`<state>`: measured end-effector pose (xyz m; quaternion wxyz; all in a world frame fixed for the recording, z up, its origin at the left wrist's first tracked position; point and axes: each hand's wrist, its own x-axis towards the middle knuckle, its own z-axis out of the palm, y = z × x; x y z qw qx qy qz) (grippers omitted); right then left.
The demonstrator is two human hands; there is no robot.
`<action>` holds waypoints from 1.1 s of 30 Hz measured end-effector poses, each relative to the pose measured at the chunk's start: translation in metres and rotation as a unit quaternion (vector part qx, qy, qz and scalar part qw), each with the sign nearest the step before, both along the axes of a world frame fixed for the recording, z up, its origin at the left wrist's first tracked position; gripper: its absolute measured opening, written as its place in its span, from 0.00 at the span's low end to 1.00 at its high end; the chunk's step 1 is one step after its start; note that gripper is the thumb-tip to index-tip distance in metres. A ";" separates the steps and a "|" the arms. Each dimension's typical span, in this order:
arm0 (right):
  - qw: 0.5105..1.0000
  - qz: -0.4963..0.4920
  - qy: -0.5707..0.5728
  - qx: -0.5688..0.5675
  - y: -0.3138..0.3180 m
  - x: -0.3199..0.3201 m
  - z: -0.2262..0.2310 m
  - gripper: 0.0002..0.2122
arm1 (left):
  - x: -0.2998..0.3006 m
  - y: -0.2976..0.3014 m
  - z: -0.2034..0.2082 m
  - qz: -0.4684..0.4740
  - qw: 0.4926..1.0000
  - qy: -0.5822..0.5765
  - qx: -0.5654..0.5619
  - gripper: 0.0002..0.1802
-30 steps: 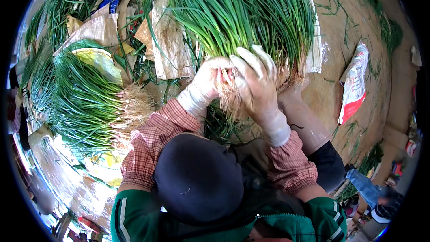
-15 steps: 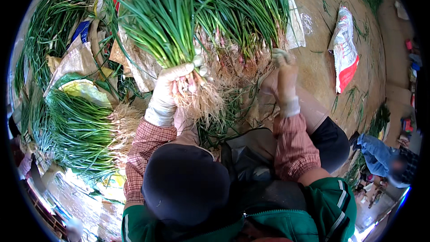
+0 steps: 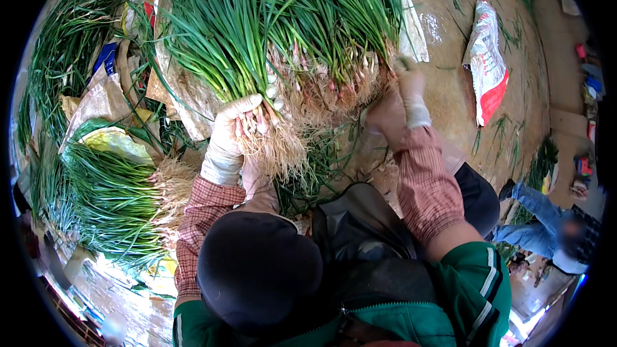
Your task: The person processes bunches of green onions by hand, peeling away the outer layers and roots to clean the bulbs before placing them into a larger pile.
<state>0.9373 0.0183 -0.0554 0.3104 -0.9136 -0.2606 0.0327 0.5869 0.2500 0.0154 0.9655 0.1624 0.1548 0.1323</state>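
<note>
My left hand (image 3: 236,115), in a cream glove, is closed around a thick bunch of spring onions (image 3: 247,80). Their pale bulbs and stringy roots hang below the fist, and the green leaves point away from me. A wide pile of spring onions (image 3: 344,38) lies just to the right, its reddish bulbs and roots toward me. At the right end of that pile is my right hand (image 3: 411,83), also gloved. Its fingers are curled beside the outermost roots; what they pinch, if anything, is hidden.
Another heap of spring onions (image 3: 112,196) lies at the left, roots facing right. Sacking (image 3: 96,106) and loose leaves are behind it. A white and red sack (image 3: 486,64) lies on the wet floor (image 3: 443,90) at right. Another person (image 3: 546,222) is at the far right.
My right forearm has stretched farther forward, and the right hand has shifted slightly farther along the pile's end. My left hand keeps its hold on the bunch, now slightly lower. The whole view has shifted slightly.
</note>
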 end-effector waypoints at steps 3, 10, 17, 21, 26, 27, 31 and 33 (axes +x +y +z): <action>0.981 0.014 0.007 -0.192 0.029 -0.020 0.018 0.12 | -0.009 0.003 0.009 0.017 0.998 -0.055 -0.015 0.21; 0.986 0.058 -0.039 -0.153 0.010 0.023 -0.015 0.19 | -0.008 0.008 -0.024 -0.011 1.000 0.021 -0.020 0.21; 0.987 0.039 0.011 -0.157 0.026 -0.023 0.036 0.18 | -0.015 0.007 -0.012 0.034 0.997 0.073 0.011 0.19; 0.973 0.007 0.229 -0.011 0.024 -0.035 0.054 0.13 | -0.012 0.005 -0.009 0.011 0.998 0.060 -0.017 0.19; 0.959 -0.002 0.241 0.149 0.022 -0.031 0.065 0.16 | -0.017 0.006 -0.007 0.016 0.999 0.037 -0.027 0.18; 0.972 0.000 0.223 0.081 0.019 -0.022 0.048 0.16 | -0.026 0.014 -0.023 -0.015 1.000 0.003 -0.009 0.18; 0.956 0.041 0.126 -0.261 0.001 -0.001 -0.010 0.17 | -0.008 0.006 -0.007 -0.010 1.000 0.003 -0.020 0.19; 0.955 0.019 0.160 -0.249 0.011 -0.019 0.007 0.17 | -0.010 0.008 -0.008 -0.009 1.000 -0.006 -0.025 0.19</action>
